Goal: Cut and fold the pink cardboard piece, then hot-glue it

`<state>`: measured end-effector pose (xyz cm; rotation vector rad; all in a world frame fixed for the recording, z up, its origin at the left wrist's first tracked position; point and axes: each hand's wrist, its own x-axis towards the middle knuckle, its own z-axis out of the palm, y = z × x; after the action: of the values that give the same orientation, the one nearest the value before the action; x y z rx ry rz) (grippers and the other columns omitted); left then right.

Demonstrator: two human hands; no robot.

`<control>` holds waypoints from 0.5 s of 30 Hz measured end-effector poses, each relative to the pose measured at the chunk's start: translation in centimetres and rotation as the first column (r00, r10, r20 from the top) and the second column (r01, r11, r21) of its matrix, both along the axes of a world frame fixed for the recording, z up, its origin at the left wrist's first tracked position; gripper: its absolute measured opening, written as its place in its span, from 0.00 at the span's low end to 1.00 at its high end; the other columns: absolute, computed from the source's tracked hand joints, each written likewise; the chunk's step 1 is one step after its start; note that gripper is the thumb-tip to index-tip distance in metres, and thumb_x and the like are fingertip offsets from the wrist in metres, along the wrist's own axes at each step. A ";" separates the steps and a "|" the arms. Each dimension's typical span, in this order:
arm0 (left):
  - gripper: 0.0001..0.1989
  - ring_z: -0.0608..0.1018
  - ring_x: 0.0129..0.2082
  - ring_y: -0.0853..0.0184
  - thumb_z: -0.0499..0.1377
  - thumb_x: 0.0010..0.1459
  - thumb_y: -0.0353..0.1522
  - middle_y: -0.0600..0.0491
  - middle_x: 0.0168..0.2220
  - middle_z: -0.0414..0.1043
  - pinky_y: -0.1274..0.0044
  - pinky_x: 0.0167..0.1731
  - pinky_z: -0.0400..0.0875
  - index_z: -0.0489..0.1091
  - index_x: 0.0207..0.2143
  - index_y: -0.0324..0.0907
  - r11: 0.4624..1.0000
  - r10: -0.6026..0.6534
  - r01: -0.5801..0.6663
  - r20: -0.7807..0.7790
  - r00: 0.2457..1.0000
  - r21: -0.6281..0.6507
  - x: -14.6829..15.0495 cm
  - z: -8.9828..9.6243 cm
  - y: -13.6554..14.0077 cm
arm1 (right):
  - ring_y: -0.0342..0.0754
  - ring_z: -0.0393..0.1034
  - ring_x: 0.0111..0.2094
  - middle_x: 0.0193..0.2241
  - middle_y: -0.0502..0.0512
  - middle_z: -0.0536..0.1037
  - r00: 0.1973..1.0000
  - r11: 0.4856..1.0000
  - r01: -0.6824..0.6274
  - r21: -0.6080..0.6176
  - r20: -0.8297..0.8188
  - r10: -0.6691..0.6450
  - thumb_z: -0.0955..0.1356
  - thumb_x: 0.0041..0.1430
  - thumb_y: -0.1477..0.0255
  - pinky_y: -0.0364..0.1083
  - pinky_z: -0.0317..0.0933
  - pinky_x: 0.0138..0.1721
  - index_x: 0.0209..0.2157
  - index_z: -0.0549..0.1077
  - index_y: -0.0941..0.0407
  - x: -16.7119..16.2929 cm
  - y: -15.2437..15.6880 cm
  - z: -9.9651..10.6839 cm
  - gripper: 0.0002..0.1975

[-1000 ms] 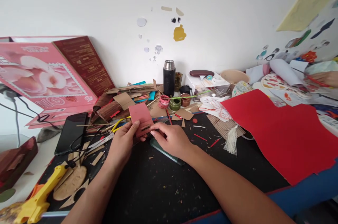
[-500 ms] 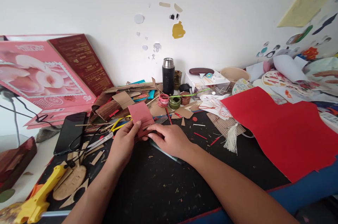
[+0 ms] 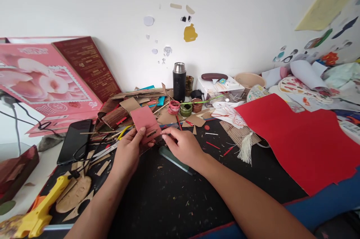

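Observation:
My left hand grips a pink piece of card between thumb and fingers, tilted above the black mat. Near the card's lower edge is a narrow dark slot or strip. My right hand is closed in a pinch beside the card's right lower corner; whatever is between its fingertips is too small to make out. Beneath that hand a dark green, flat, long-handled tool lies on the mat, its kind unclear. Scissors with yellow handles rest left of my left hand.
A yellow glue gun and a phone lie at left. Behind stand paint jars and a black flask, beside heaped cardboard scraps. A large red sheet covers the right side.
The pink card has shifted slightly left and tilted, and its dark slot now shows. My right fingers have moved from over the card to its right edge, revealing more of the green tool.

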<state>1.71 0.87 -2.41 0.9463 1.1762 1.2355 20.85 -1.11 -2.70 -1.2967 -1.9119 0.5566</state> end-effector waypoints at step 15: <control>0.31 0.84 0.40 0.59 0.74 0.49 0.50 0.45 0.48 0.83 0.73 0.35 0.83 0.79 0.50 0.41 0.995 -0.097 0.097 -0.012 0.995 0.002 0.5 0.4 -0.6 | 0.45 0.71 0.25 0.26 0.47 0.80 0.998 0.998 0.060 0.021 0.003 -0.060 0.69 0.71 0.67 0.44 0.55 0.30 0.47 0.80 0.53 -0.1 0.2 -0.7 0.09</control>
<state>2.22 0.29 -2.04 1.0028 1.1250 1.1556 20.75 -0.91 -3.40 -1.3382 -1.8700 0.5034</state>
